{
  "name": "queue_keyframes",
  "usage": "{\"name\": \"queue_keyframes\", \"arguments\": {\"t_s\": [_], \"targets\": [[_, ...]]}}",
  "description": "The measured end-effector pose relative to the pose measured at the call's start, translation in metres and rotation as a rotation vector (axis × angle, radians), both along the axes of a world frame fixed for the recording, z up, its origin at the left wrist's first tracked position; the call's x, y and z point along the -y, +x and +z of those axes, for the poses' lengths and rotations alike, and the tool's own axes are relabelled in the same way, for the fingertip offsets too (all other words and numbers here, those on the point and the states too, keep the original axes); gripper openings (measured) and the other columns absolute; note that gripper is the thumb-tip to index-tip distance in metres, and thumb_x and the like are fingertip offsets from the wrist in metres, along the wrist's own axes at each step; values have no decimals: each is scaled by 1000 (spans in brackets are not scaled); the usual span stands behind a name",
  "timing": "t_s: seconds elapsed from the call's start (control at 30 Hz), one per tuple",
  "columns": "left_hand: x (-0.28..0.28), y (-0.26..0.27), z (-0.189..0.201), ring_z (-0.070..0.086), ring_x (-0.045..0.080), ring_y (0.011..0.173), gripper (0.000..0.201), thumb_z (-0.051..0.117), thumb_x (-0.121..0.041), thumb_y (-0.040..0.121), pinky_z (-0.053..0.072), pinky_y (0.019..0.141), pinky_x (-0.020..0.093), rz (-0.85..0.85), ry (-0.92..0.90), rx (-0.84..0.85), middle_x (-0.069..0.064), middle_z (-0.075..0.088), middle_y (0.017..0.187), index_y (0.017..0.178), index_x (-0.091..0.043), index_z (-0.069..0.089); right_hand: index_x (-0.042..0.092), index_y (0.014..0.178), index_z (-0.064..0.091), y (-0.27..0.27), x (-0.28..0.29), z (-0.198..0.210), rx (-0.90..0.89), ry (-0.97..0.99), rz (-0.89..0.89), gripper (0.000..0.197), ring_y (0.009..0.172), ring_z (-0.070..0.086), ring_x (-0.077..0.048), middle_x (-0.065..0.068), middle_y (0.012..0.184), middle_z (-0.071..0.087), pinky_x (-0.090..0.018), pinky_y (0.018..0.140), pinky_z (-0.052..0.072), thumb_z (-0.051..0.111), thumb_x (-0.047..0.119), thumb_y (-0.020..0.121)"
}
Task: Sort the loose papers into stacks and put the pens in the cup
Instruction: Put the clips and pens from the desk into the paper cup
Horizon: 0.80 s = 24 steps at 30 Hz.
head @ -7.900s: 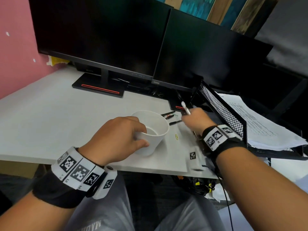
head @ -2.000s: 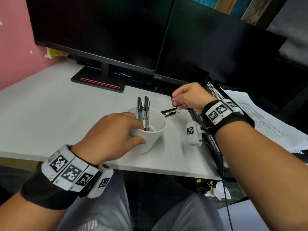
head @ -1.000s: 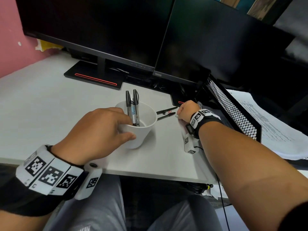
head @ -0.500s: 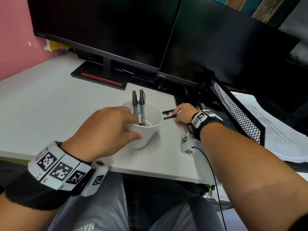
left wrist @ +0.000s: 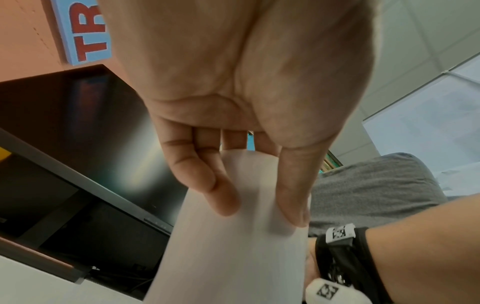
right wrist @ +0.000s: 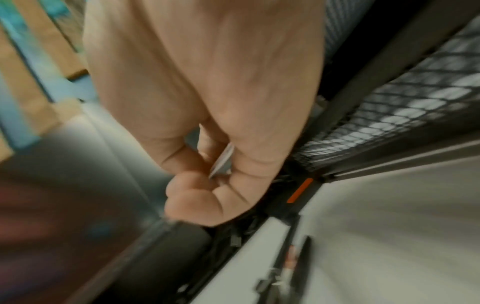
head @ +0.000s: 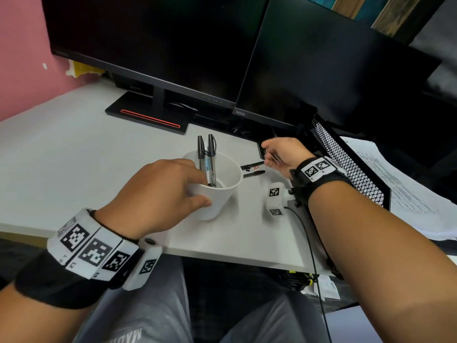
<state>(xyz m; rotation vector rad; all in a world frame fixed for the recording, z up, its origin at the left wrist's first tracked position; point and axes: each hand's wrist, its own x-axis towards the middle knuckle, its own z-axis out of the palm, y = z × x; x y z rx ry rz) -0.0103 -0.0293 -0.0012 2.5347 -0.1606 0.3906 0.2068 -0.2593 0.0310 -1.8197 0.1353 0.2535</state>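
My left hand grips the rim of a white cup on the desk, fingers on the far side and thumb on the near side; the left wrist view shows that hand wrapped round the cup. Three pens stand upright in the cup. Just right of it, two black pens lie on the desk. My right hand hovers above them. It pinches a thin silvery item in that hand; I cannot tell what the item is. Printed papers lie stacked at the right.
A black mesh tray holds the papers at the desk's right end. Two dark monitors stand along the back, one with a red-striped base. A small red clip lies among the loose pens. The desk's front edge is close to my lap.
My right hand has lifted off the desk from beside the loose pens, now pinching a thin item. The left hand has stayed on the cup.
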Motion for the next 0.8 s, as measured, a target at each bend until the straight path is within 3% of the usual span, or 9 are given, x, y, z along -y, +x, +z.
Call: {"name": "queue_keyframes", "arguments": {"t_s": [0.13,0.27,0.4,0.5,0.63,0.73,0.8], "targets": [[1,0,0,57,5,77,24,76,-50,85,38,67,25,-2,19,-6,-19,60,90,105,-38,77,8,111,69,-31,-19,35,175,83,377,23,70,70,-16,-8,83,70,-25,55,53,65,-8,95],[5,-1,1,57,7,80,24,75,-51,86,37,65,24,-17,32,-17,-18,59,89,106,-37,77,6,107,72,-69,-39,65,319,-119,614,23,76,76,-22,-13,88,79,-28,56,55,78,-5,87],[8,-4,3,58,7,80,27,73,-52,86,43,68,27,-37,34,-25,-19,59,90,109,-39,76,13,108,77,-92,-47,73,363,-350,776,20,92,81,-23,-8,94,83,-32,65,63,80,6,90],[8,-4,3,57,7,81,27,74,-51,86,39,68,26,-37,23,-18,-19,58,90,109,-38,76,15,110,78,-85,-43,74,387,-376,728,17,96,80,-21,-4,99,83,-37,74,65,75,8,95],[5,-3,2,57,6,81,28,74,-51,87,38,68,24,-29,7,-2,-19,60,93,111,-36,76,10,102,78,-47,-26,57,374,-309,430,9,96,78,-34,-10,96,81,-43,75,63,71,13,98],[1,-1,1,56,7,79,27,74,-51,86,37,66,25,-16,6,4,-18,60,93,108,-36,77,10,98,79,-13,-11,27,289,-503,282,11,102,77,-30,-10,101,80,-40,81,66,70,15,98],[-2,1,1,55,6,77,25,74,-51,86,36,64,23,-7,3,16,-18,60,92,106,-36,77,3,107,78,5,-7,6,209,-719,256,16,102,75,-25,-13,110,78,-42,89,65,67,10,98]]}}
